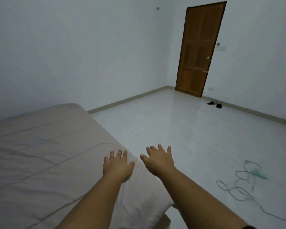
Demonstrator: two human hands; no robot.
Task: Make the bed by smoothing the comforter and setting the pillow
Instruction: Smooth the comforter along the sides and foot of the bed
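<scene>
A beige comforter (40, 154) covers the bed at the lower left, mostly flat with a few long creases. Its lighter right edge (145, 192) hangs over the bed's side. My left hand (117, 166) lies palm down on the comforter near that edge, fingers spread. My right hand (160, 160) is open with fingers apart, just past the edge, over the floor; whether it touches the fabric I cannot tell. No pillow is in view.
A white tiled floor (180, 129) spreads to the right of the bed. A tangled cable (241, 184) lies on it at the right. A brown wooden door (198, 52) stands shut in the far corner, with dark slippers (215, 104) near it.
</scene>
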